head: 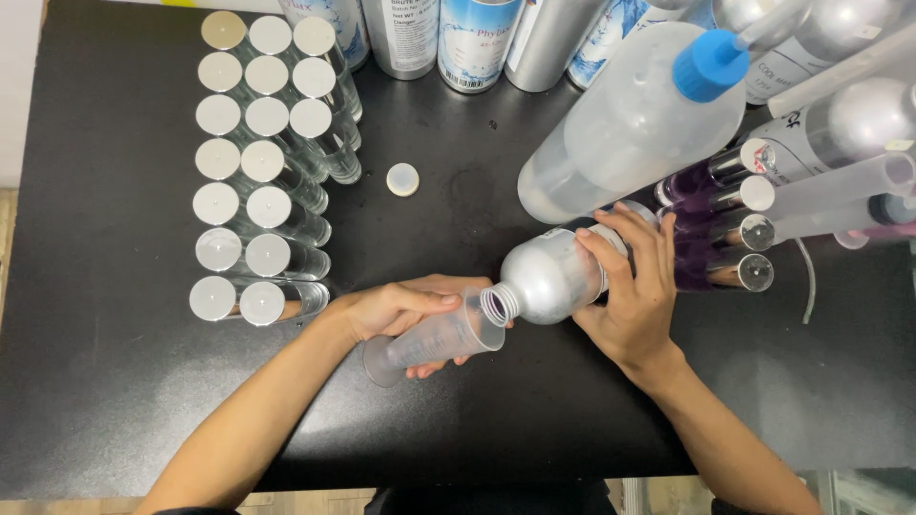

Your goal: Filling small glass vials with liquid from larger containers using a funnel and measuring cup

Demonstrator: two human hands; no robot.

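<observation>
My left hand [401,310] grips a small clear plastic measuring cup [439,339], which stands on the black table and leans a little to the right. My right hand [630,286] holds a silver aluminium bottle [549,277] tipped on its side. The bottle's open threaded neck touches the cup's rim. I cannot tell whether liquid is flowing. A small white cap [403,179] lies loose on the table above my hands.
Rows of clear glass vials with silver lids [258,162] fill the left side of the black table [114,381]. A large clear bottle with a blue cap [634,119] leans at the right. Silver cans line the back edge. Purple-filled vials [711,224] and silver bottles crowd the right.
</observation>
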